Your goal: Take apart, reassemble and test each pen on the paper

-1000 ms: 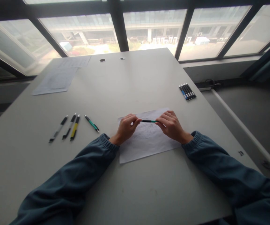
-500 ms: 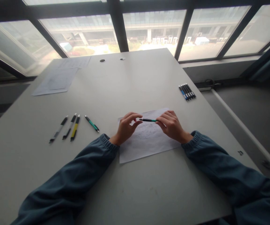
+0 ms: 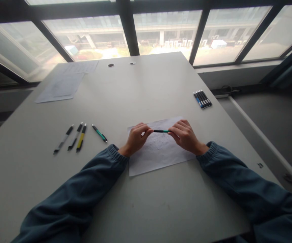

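Note:
Between my two hands, level above a sheet of paper (image 3: 158,158), is a green and black pen (image 3: 161,131). My left hand (image 3: 137,137) pinches its black tip end with thumb and fingertips. The green end is gripped by my right hand (image 3: 185,135), whose fingers hide the rest of that end. Faint marks show on the paper beneath. Left of my left hand lies another green and black pen (image 3: 99,133), tilted on the table.
Farther left lie a yellow and black pen (image 3: 81,137) and two grey and black pens (image 3: 63,139). A row of several pens (image 3: 203,99), one of them blue, lies near the right table edge. Loose papers (image 3: 63,84) rest at the far left. A small dark piece (image 3: 260,165) sits near the right edge.
My left thumb and fingers, apart around the pen's tip before, have closed on it. My right hand stays in place on the green end.

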